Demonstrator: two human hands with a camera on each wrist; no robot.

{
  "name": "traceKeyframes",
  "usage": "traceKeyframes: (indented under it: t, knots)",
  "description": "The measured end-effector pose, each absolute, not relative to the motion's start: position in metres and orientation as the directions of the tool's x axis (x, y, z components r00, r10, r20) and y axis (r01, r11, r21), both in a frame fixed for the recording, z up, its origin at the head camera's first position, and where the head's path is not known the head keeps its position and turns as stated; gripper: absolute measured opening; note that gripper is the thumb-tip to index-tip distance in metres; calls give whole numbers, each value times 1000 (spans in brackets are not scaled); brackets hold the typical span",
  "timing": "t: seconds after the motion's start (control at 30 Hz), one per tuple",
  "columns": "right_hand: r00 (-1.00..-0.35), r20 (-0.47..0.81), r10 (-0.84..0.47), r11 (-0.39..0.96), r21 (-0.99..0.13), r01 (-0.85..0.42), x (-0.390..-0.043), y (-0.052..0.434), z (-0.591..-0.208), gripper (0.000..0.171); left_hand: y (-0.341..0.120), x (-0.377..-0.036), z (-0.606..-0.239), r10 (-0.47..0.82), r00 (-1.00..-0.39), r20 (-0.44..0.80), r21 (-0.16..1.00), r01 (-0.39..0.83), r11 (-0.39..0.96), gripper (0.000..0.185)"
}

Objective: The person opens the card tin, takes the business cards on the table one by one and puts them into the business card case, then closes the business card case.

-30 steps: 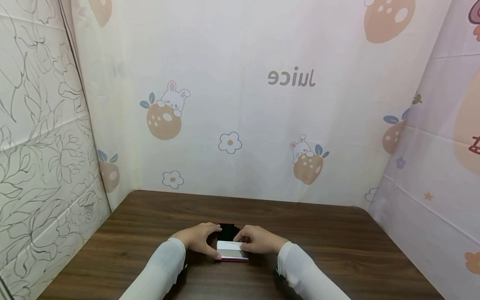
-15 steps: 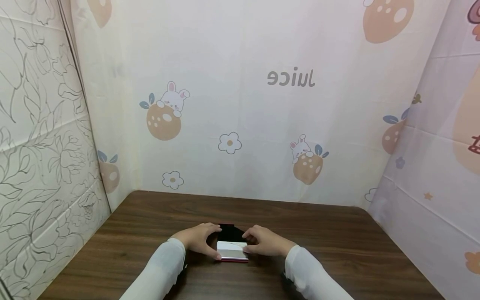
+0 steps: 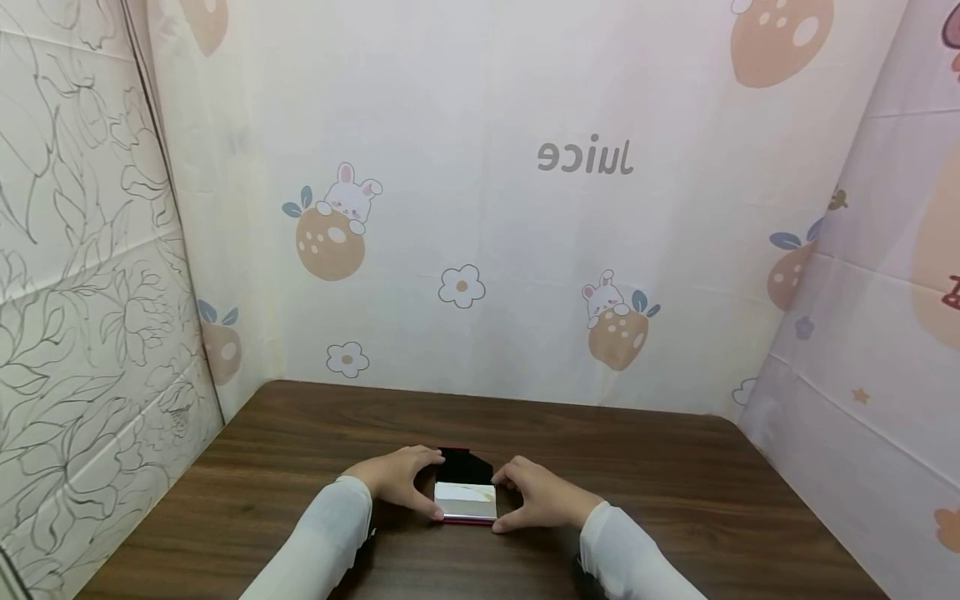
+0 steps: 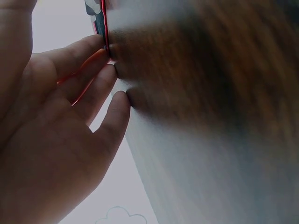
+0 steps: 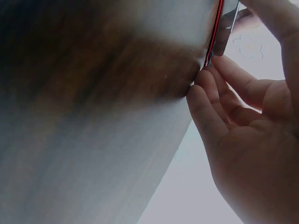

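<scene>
A small card case with a red outer edge lies opened out on the table between the two hands, its black flap [image 3: 463, 467] spread toward the far side. In its near half sits a pale, shiny stack like white cards [image 3: 465, 500]. The left hand [image 3: 397, 479] holds the left side, thumb at the near corner and fingers by the flap. Opposite it, the right hand [image 3: 543, 493] grips the right side, thumb at the near right corner and index finger at the flap's edge. Each wrist view shows fingertips against the red edge [image 4: 105, 28] of the case.
The dark wood-grain table [image 3: 637, 467] stretches out around the hands. A pale cloth curtain [image 3: 480, 208] printed with bunnies and fruit hangs behind it, with more curtains at the left and right sides.
The right hand has moved off the top of the white stack to the case's right side, its thumb dropping to the near corner. The left hand has stayed in place.
</scene>
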State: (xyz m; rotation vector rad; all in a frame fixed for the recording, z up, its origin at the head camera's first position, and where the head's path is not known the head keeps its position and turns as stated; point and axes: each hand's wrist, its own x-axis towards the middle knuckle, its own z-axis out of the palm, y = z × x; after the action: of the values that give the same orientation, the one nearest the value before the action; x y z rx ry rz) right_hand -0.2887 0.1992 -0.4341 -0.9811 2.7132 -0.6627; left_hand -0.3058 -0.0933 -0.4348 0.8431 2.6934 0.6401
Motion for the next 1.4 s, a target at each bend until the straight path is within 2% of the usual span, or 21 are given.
traceKeyframes:
  t: [0.4,0.67,0.97,1.17,1.3,1.4]
  knots:
    - [-777,-20,-629,697,-456,-553,-289,199,-439,59,-92,-306,-430,580,-807,-112,473,470,745,87]
    - [-780,-28,-625,694,-477,-539,-287,199,-439,57,-90,-314,-429,601,-799,-36,471,516,715,78]
    - [-782,-32,-623,693,-487,-532,-288,198,-439,56,-82,-326,-430,520,-852,-62,420,450,788,68]
    - [-782,-36,-622,692,-493,-527,-287,198,-438,55,-77,-329,-427,506,-858,-89,389,438,810,62]
    - [-778,-24,-628,686,-488,-539,-288,198,-438,56,-75,-331,-424,536,-843,-53,403,473,784,57]
    - [-774,-17,-633,683,-482,-549,-288,198,-437,56,-74,-332,-423,559,-829,21,419,515,748,49]
